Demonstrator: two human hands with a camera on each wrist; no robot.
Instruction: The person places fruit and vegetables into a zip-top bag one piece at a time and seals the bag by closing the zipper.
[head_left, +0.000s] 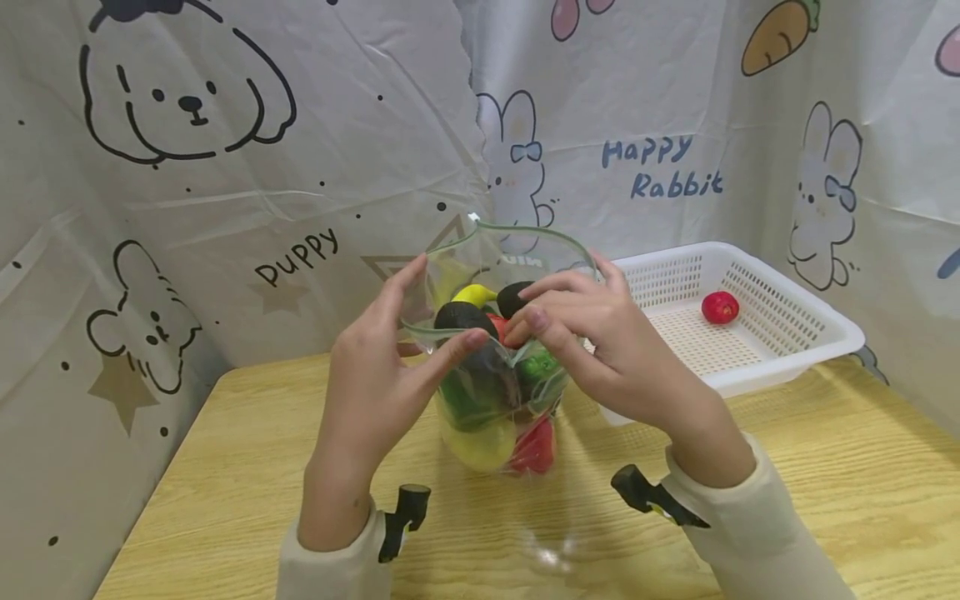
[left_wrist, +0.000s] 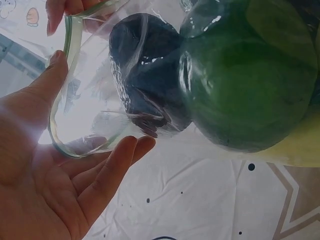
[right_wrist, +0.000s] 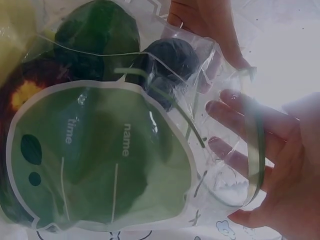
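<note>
A clear zip-top bag with a green rim stands on the table, packed with produce. Through its mouth show dark rounded pieces and a yellow one; a large green one bulges through the plastic. Low in the bag are a pale yellow piece and a red one. My left hand holds the bag by the left side of its rim, thumb at the front edge, fingers along the outside. My right hand has several extended fingers inside the mouth, beside the upper pieces.
A white perforated basket stands at the back right of the wooden table, with one red item in it. Printed cloth hangs close behind and at both sides.
</note>
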